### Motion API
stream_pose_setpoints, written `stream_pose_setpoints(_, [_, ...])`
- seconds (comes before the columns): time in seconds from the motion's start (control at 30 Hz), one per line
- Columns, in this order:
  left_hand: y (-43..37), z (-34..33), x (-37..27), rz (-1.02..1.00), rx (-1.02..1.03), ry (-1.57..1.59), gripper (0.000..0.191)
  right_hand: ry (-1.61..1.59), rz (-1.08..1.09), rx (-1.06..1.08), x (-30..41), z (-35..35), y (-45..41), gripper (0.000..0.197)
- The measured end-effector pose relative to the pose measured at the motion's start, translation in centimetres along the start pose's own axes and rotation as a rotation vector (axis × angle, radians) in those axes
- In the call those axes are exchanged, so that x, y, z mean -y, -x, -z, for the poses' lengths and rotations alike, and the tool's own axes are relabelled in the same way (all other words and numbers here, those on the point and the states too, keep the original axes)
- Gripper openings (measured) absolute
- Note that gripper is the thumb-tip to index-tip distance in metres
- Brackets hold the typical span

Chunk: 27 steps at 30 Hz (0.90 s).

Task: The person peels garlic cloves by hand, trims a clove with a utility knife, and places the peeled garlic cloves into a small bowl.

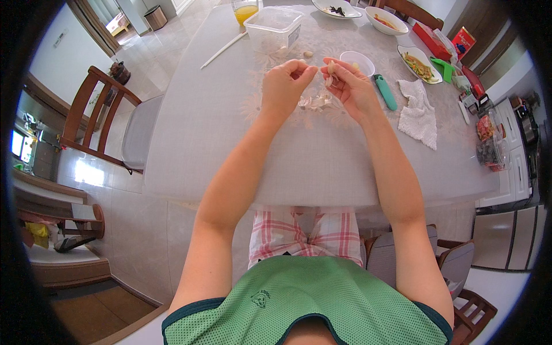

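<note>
My right hand (351,88) pinches a garlic clove (331,67) between thumb and fingers, with loose skin hanging at its lower end. Close by on the left, my left hand (282,88) has its thumb and forefinger brought together; nothing shows between them. Below the hands, a scatter of garlic skins (317,102) lies on the patterned table cover. Another garlic clove (308,54) rests just beyond, beside a clear plastic container (272,36). A small white bowl (367,63), partly hidden behind my right hand, holds a pale piece.
A teal-handled tool (386,93) and a white cloth (417,113) lie to the right. Plates of food (418,65), a white bowl (387,20) and a glass pitcher of orange liquid (246,14) stand farther back. A white stick (222,51) lies left. A wooden chair (101,118) stands beyond the left edge.
</note>
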<state>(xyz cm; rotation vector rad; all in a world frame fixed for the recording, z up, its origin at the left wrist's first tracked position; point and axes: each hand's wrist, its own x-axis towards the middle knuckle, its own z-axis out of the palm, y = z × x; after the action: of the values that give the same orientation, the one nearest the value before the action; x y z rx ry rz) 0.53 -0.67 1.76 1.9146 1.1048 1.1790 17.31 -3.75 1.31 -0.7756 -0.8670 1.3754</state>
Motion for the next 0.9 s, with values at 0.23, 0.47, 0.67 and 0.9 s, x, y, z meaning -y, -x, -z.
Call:
stream_pose_setpoints(0.23, [-0.2,0.2,0.1,-0.122,0.038,0.199,0.015,0.231,0.01,0.092,0.0,-0.5,0.3,0.024])
stream_pose_setpoints(0.47, [-0.8,1.3,0.5,-0.133,0.236,0.343,0.008,0.334,-0.019,0.236,0.9,0.1,0.4,0.024])
stream_pose_setpoints(0.67, [-0.6,2.1,0.2,-0.089,0.337,0.181,0.011,0.363,-0.117,0.168,1.1,-0.4,1.1,0.023])
stream_pose_setpoints(0.9, [-0.1,0.8,-0.2,-0.118,0.21,0.225,0.011,0.112,-0.053,0.247,0.1,0.4,0.0,0.022])
